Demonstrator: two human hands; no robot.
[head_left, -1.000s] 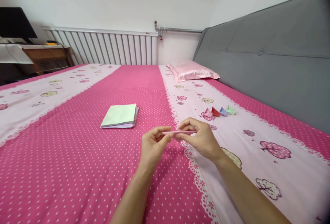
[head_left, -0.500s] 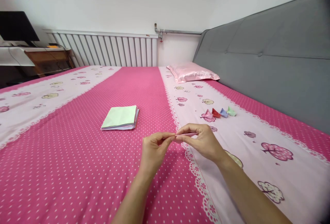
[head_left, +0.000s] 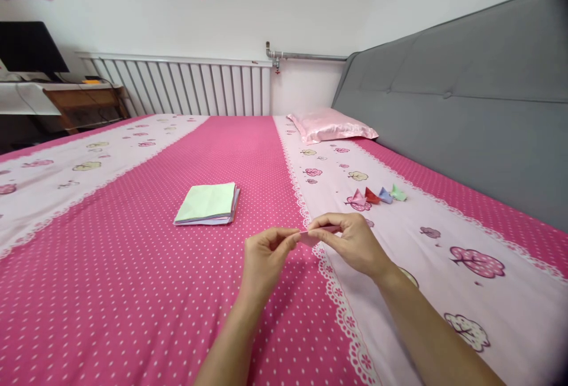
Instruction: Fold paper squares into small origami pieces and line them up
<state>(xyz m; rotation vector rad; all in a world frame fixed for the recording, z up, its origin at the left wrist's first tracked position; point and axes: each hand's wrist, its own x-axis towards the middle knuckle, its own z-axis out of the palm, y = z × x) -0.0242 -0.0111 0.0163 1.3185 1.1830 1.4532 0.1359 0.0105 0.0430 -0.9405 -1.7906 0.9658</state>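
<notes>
Between my two hands is a small piece of folded pink paper (head_left: 307,239), held above the bed. My left hand (head_left: 267,259) pinches its left end between thumb and fingertips. My right hand (head_left: 348,241) grips the other end, its fingers hiding much of the paper. To the left and farther off lies a stack of square paper sheets (head_left: 206,202), pale green on top. Beyond my right hand, a row of small folded paper pieces sits on the bedspread: pink (head_left: 359,198), red (head_left: 371,196), blue (head_left: 386,195) and green (head_left: 398,192).
A pink and white bedspread (head_left: 146,291) covers the bed. At the far end is a pink pillow (head_left: 331,124), with a grey headboard (head_left: 457,90) along the right. A white radiator (head_left: 190,85) lines the wall; a monitor (head_left: 31,47) stands on a desk at the far left.
My hands have drawn slightly apart, and more of the pink paper shows between the fingertips, tilted a little differently. The sheet stack and the folded pieces are where they were.
</notes>
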